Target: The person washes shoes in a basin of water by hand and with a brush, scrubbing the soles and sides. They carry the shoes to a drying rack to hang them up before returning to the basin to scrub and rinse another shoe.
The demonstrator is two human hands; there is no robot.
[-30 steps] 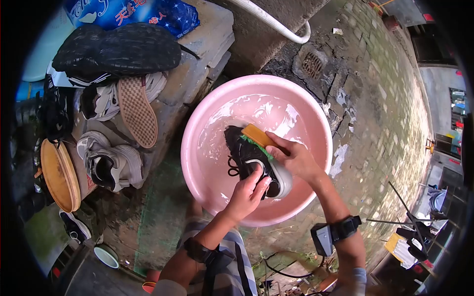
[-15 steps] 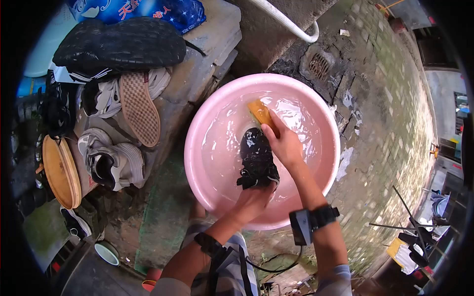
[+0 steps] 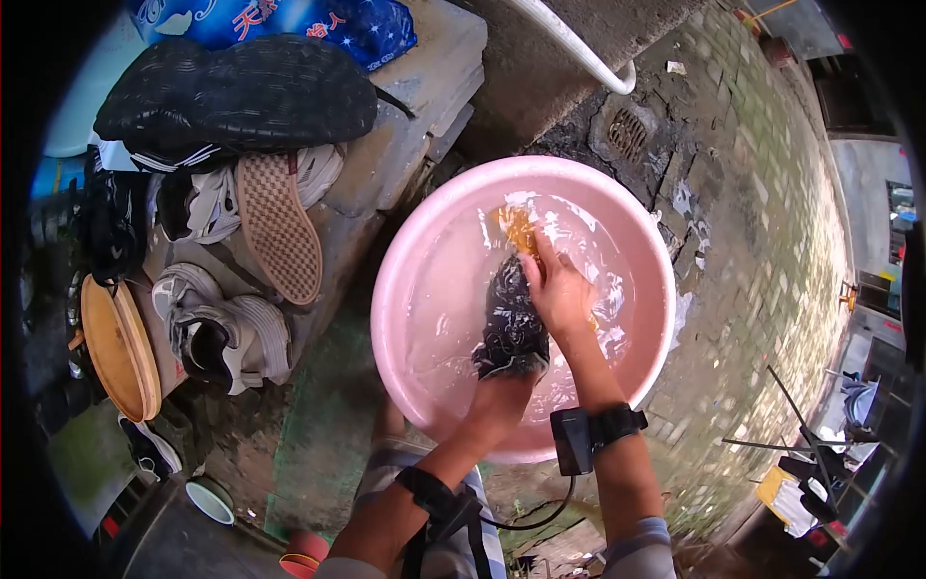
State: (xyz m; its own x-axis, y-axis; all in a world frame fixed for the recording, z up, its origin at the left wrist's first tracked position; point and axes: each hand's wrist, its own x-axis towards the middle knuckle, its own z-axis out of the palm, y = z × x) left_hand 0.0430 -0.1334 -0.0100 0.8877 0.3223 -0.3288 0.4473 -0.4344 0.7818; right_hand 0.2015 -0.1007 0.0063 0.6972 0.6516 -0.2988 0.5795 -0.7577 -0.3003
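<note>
A pink basin (image 3: 391, 372) holds water. In it lies a black shoe (image 3: 511, 314), partly under the surface. My left hand (image 3: 508, 394) grips the shoe at its lower end, the fingers mostly hidden by it. My right hand (image 3: 562, 289) holds a yellow-brown brush (image 3: 518, 230) just beyond the shoe's upper end. The brush is under the rippling water, so its outline is blurred.
Grey shoes (image 3: 227, 333), a tan-soled shoe (image 3: 280, 227) and a large black shoe (image 3: 236, 92) stand on the stone ledge (image 3: 424, 87) at left. A blue bag (image 3: 376, 34) lies behind them. A drain (image 3: 627, 133) and a white pipe (image 3: 579, 48) are beyond the basin.
The brush and the shoe have sunk lower into the water. My right hand has moved down with the brush. The basin and ledge appear slightly shifted in view.
</note>
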